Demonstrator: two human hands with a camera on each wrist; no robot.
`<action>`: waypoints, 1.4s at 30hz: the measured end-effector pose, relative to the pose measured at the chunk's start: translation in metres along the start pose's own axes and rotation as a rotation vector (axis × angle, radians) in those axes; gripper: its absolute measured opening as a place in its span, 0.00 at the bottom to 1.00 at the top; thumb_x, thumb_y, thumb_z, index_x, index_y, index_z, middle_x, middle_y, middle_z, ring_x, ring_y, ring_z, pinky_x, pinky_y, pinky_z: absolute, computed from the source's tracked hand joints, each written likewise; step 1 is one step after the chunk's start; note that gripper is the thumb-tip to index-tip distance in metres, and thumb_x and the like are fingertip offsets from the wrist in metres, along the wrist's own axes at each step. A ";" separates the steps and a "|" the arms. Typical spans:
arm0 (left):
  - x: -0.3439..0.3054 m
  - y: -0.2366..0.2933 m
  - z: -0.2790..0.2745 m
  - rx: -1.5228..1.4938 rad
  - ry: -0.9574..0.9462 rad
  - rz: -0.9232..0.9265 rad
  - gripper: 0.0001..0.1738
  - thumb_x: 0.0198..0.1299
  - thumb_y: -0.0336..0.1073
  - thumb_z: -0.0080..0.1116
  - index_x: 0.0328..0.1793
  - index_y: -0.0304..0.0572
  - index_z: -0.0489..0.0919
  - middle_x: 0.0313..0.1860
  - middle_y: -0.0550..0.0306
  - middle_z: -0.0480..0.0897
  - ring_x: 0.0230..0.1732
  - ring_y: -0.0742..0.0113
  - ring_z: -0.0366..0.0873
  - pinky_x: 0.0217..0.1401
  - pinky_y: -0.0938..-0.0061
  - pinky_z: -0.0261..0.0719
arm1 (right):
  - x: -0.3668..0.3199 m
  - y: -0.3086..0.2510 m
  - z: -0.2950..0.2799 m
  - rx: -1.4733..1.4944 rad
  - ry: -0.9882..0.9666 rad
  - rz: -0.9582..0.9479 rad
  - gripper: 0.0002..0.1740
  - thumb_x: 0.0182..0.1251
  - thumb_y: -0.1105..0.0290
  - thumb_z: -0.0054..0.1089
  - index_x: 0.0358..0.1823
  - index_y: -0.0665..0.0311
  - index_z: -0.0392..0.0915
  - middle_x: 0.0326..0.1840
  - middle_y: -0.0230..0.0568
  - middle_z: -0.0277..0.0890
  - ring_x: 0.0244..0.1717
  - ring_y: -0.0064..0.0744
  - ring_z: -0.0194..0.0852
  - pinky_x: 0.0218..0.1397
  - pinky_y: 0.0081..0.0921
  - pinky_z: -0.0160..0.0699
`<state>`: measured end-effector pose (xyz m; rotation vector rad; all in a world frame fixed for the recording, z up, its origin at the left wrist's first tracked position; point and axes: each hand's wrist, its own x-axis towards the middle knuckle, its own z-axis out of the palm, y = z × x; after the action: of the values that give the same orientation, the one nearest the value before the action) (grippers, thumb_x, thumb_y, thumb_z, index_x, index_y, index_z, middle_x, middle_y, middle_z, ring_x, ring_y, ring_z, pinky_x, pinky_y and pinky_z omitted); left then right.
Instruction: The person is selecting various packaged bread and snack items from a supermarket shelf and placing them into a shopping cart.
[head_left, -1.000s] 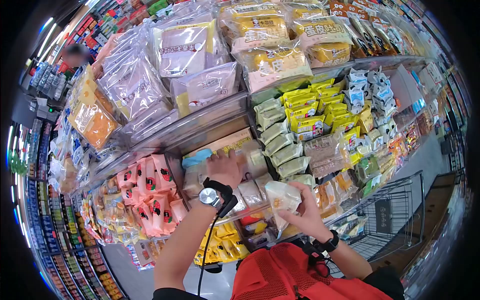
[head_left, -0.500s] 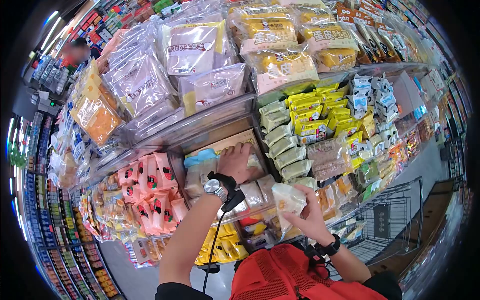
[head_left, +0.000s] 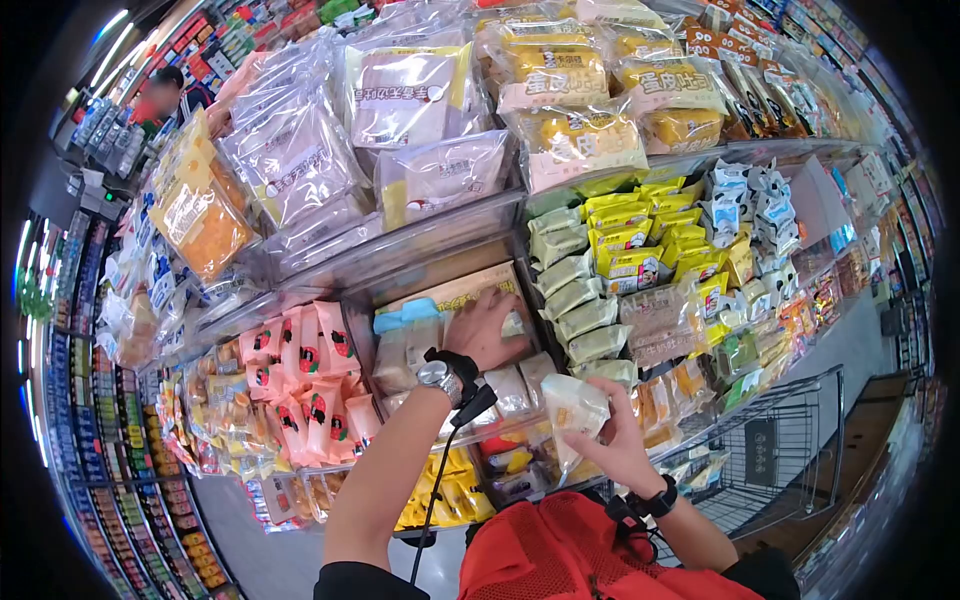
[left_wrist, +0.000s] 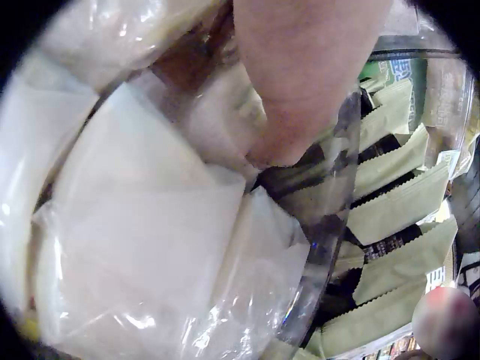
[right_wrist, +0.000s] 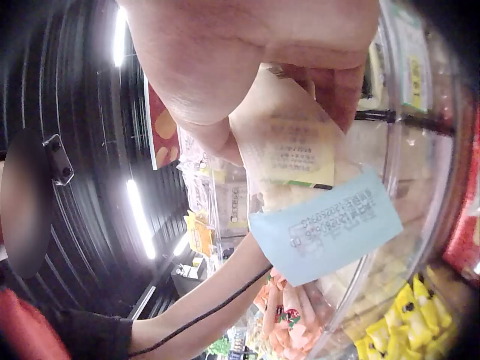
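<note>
My right hand (head_left: pixel 612 440) holds a white, triangular food packet (head_left: pixel 577 405) between thumb and fingers, over the front edge of the display. The right wrist view shows a pale blue printed label (right_wrist: pixel 330 229) on its lower end and yellow print above. My left hand (head_left: pixel 487 332) reaches into a clear-walled bin, fingers spread over white wrapped packets (left_wrist: pixel 142 225). Up close, the left thumb (left_wrist: pixel 292 120) points down among them, beside the bin's clear divider (left_wrist: pixel 337 202). A light blue piece (head_left: pixel 405 312) lies left of that hand.
Pink packets (head_left: pixel 300 380) fill the bin to the left. Pale green packets (head_left: pixel 585 305) stand in a row to the right, beside yellow ones (head_left: pixel 630 235). Large bagged loaves (head_left: pixel 420 95) sit higher behind. A wire cart (head_left: pixel 780 450) stands at the right.
My left hand has moved to the right across the bin, toward the divider by the green packets. My right hand keeps holding the triangular packet in nearly the same place.
</note>
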<state>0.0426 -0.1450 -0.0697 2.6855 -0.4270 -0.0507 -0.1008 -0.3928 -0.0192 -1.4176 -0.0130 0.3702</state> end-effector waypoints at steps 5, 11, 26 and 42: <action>0.013 -0.001 -0.030 0.033 -0.241 -0.029 0.31 0.51 0.51 0.67 0.62 0.52 0.79 0.62 0.45 0.75 0.59 0.37 0.78 0.63 0.49 0.78 | 0.000 0.003 -0.004 0.018 0.016 -0.009 0.44 0.62 0.77 0.74 0.75 0.63 0.56 0.66 0.43 0.69 0.66 0.33 0.75 0.68 0.32 0.79; 0.019 -0.009 -0.036 0.028 -0.339 0.026 0.27 0.52 0.47 0.66 0.60 0.58 0.79 0.63 0.44 0.71 0.61 0.38 0.74 0.64 0.50 0.76 | 0.001 0.005 -0.005 -0.023 0.011 -0.031 0.44 0.62 0.77 0.74 0.75 0.63 0.56 0.66 0.43 0.70 0.65 0.32 0.76 0.66 0.31 0.80; 0.020 0.005 -0.021 0.089 -0.260 -0.041 0.27 0.51 0.52 0.68 0.57 0.53 0.80 0.58 0.44 0.74 0.51 0.34 0.80 0.50 0.44 0.81 | -0.001 -0.004 -0.011 0.050 0.003 0.034 0.45 0.60 0.80 0.74 0.75 0.64 0.56 0.68 0.41 0.64 0.69 0.31 0.68 0.72 0.32 0.72; 0.001 0.010 -0.048 0.021 -0.384 -0.165 0.55 0.45 0.60 0.74 0.81 0.58 0.65 0.73 0.42 0.71 0.71 0.26 0.67 0.73 0.43 0.69 | 0.002 -0.001 -0.009 0.001 -0.040 0.022 0.46 0.60 0.80 0.74 0.76 0.62 0.55 0.67 0.41 0.64 0.69 0.31 0.70 0.70 0.32 0.75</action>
<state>0.0450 -0.1350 -0.0218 2.7242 -0.3169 -0.6200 -0.0966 -0.4016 -0.0199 -1.4102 -0.0295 0.4167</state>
